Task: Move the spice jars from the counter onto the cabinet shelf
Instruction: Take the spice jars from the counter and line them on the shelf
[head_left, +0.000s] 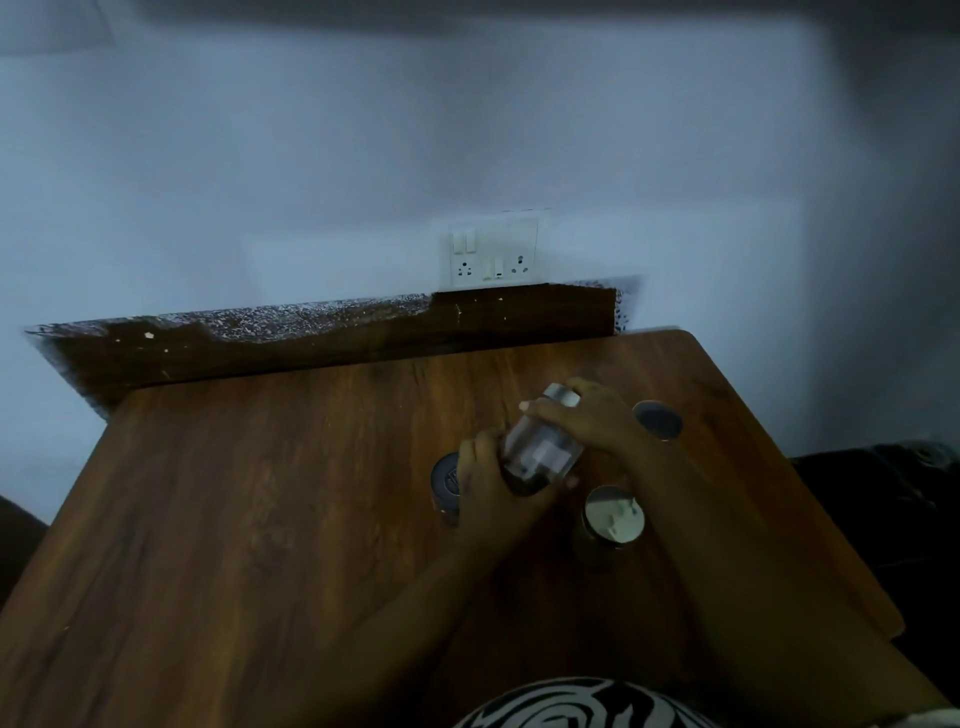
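Filling most of the lower view, the wooden counter (260, 493) runs back to a pale wall (311, 156), with a socket plate (491, 253) on the wall at about 12 o'clock from the hands. No cabinet or shelf shows anywhere, so the goal lies out of sight and I cannot tell which way the jars must travel.

Both arms reach in from 6 o'clock and meet over the counter's right half. The left hand (493, 488) cups the base and lower side of a clear jar (540, 447); the right hand (592, 421) wraps its upper part, fingertips near the silver lid at the 12 o'clock end. Both hands are closed on this one jar, which is tilted, lid away from the person, and seems lifted off the wood, though blur makes that uncertain. A two-handed hold like this probably steadies smooth glass or lets the person check the lid before carrying.

Three more jars stand upright on the counter around it: a dark-lidded jar (445, 486) at 9 o'clock, partly hidden behind the left hand; a far jar (658, 420) at 2 o'clock beyond the right wrist; a shiny-lidded jar (613, 517) at 5 o'clock, just beside the left fingers. Grouped close, they sit within easy reach for later trips, so the task looks barely begun
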